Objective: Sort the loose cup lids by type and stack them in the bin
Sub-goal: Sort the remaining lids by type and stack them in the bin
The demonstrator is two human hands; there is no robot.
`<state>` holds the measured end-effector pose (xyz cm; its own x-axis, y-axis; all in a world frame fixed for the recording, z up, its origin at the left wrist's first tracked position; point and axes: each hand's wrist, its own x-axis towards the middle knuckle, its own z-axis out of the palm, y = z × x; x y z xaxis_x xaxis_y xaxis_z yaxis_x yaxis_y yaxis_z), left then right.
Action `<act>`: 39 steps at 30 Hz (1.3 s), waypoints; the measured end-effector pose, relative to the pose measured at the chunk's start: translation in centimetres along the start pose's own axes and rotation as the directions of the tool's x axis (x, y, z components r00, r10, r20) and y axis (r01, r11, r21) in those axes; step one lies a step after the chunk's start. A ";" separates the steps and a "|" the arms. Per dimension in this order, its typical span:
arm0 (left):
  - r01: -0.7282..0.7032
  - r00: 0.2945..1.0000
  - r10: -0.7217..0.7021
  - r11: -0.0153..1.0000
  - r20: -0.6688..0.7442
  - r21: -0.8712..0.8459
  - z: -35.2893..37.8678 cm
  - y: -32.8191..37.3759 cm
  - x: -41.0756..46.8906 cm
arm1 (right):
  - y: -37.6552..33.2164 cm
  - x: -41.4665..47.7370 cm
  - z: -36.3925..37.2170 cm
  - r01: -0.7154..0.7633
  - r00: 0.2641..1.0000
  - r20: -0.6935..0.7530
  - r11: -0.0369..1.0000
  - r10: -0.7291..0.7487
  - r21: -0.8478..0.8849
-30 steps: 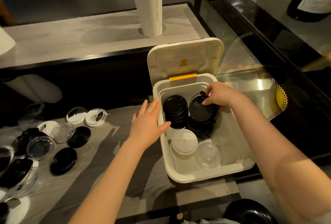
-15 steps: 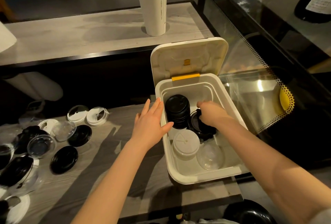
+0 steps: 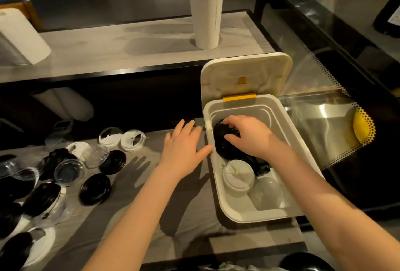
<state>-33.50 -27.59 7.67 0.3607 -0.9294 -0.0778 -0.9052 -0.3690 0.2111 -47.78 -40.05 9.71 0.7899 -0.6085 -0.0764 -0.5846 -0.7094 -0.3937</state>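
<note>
Grey counter [image 3: 134, 201] holds loose lids [image 3: 95, 188], bin [image 3: 259, 218]; right hand [image 3: 253, 136] grips black stack [image 3: 220, 143].

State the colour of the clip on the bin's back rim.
Yellow plastic clip on the white rectangular bin; head view shows it best.

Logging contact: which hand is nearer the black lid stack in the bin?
Right. The right hand grips the black lid stack; the left hand is just outside the bin.
</note>
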 end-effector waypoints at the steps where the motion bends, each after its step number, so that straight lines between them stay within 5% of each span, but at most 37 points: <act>1: 0.023 1.000 -0.023 1.000 0.007 0.003 -0.4 -0.9 -0.5 | -1.3 0.2 0.0 0.041 0.999 -0.011 0.999 -0.041 -0.036; 8: 0.162 0.983 -0.165 0.986 0.075 0.039 -1.8 -9.5 -4.8 | -10.1 2.5 3.8 0.223 0.974 0.005 0.962 -0.225 -0.156; 14: 0.252 0.961 -0.245 0.967 0.127 -0.035 -2.0 -17.1 -8.1 | -16.5 5.0 8.4 0.251 0.964 0.126 0.957 -0.234 -0.143; 25: 0.260 0.923 -0.239 0.965 0.302 -0.031 0.1 -29.4 -5.9 | -20.4 11.3 18.8 -0.001 0.910 0.413 0.996 0.039 -0.093; 31: 0.174 0.919 -0.165 0.985 0.359 0.006 -0.3 -33.6 -1.4 | -20.5 15.3 22.1 -0.161 0.918 0.359 0.986 0.168 -0.049; 39: 0.239 0.843 -0.251 0.967 0.476 0.087 1.2 -36.1 5.1 | -20.3 16.5 25.1 -0.241 0.926 0.274 0.965 0.260 -0.102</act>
<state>0.79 -19.03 -1.50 0.4244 -0.6931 -0.5827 -0.8087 -0.5796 0.1004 -18.24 -26.81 -6.56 0.6301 -0.6502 -0.4245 -0.7734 -0.5743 -0.2684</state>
